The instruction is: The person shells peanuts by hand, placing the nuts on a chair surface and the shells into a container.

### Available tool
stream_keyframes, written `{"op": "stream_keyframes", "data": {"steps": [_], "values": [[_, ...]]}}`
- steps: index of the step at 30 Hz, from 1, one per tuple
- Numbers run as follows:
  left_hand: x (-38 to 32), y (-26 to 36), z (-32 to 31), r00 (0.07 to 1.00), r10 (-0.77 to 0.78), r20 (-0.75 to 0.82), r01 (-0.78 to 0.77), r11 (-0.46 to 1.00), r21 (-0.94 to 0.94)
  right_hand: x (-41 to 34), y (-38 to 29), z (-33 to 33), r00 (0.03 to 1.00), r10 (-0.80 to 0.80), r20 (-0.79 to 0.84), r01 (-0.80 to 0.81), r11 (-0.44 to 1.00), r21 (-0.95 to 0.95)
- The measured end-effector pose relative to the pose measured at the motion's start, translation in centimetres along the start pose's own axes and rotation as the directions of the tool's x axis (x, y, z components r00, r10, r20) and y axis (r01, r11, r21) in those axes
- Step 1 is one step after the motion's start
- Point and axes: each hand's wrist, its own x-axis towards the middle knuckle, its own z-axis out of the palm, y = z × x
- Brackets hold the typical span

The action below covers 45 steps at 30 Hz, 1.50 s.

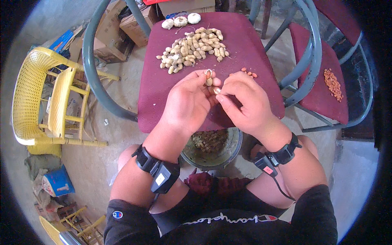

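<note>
Over the near part of a maroon chair seat (251, 39), my left hand (190, 98) holds a split peanut pod (209, 80) with a reddish kernel showing in its upper half. My right hand (245, 98) pinches a pale piece of peanut shell (217, 91) between thumb and forefinger, close beside the left fingers. Beyond the hands lies a heap of unshelled peanuts (196, 46). Several loose red kernels (249, 72) rest on the seat just past my right hand, which partly hides them. Below the seat's front edge stands a bucket (234, 154) holding peanut shells (211, 141).
Three garlic bulbs (180, 21) sit at the seat's far edge. A second maroon chair (315, 76) on the right bears a pile of shelled kernels (333, 85). Curved metal armrests (92, 73) flank the near seat. At left are a yellow woven chair (30, 98) and cardboard boxes (107, 33).
</note>
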Motion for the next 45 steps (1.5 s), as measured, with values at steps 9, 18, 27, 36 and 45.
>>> {"op": "stream_keyframes", "data": {"steps": [9,18,27,36,45], "values": [[0.2,0.3,-0.4,0.996,0.085,-0.032,-0.079,0.983,0.166,-0.5,-0.4,-0.7,0.961,0.243,0.135,-0.247,0.969,0.014],[0.7,-1.5,0.9,0.958,0.286,-0.025,-0.228,0.812,0.537,0.1,1.5,0.5,0.628,0.702,0.335,-0.529,0.069,0.846],[1.4,-2.1,2.0,0.816,0.547,0.187,-0.335,0.184,0.924,-0.4,3.0,-0.5,0.483,0.685,0.545,-0.345,-0.423,0.838],[1.8,-1.2,0.3,0.981,0.150,-0.123,-0.098,0.931,0.352,0.7,5.4,-2.7,0.890,0.446,0.098,-0.413,0.878,-0.244],[1.9,-1.3,0.9,0.985,0.137,-0.100,-0.103,0.952,0.289,1.0,4.2,-2.8,0.878,0.461,0.132,-0.430,0.878,-0.209]]}}
